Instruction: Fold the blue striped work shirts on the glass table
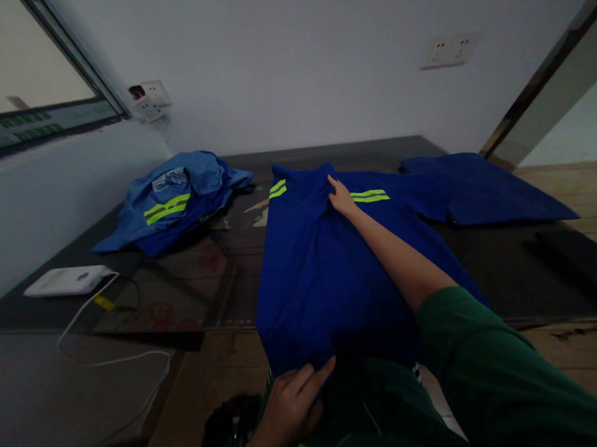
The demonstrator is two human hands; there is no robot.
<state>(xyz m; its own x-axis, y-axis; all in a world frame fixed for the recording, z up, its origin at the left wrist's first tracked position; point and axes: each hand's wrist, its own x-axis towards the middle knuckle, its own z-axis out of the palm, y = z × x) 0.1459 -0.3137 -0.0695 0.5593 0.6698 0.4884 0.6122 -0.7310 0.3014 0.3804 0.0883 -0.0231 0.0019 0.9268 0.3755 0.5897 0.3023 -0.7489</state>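
— across the middle of the dark bench (505,266), what lay there?
— a royal blue work shirt (321,275) with yellow-green stripes, spread flat, its lower hem hanging over the near edge toward the person.
— and the hands on it?
— the right hand (341,196) was stretched out to the far end, resting flat near the collar between the two stripes; its grip was loose, fingers laid on the cloth rather than pinching it. the left hand (292,400) was down at the near hem, its grip pinched on the fabric edge between thumb and fingers. a green sleeve (486,367) covered the right upper arm.
— what else sat around it?
— left of it, a crumpled lighter blue garment (172,200) with the same stripes. right of it, a folded dark blue piece (481,187), just beside the shirt's sleeve. further left, a white device (66,280) with a white cable (110,357) trailing off. on the wall, a socket plate (449,49).
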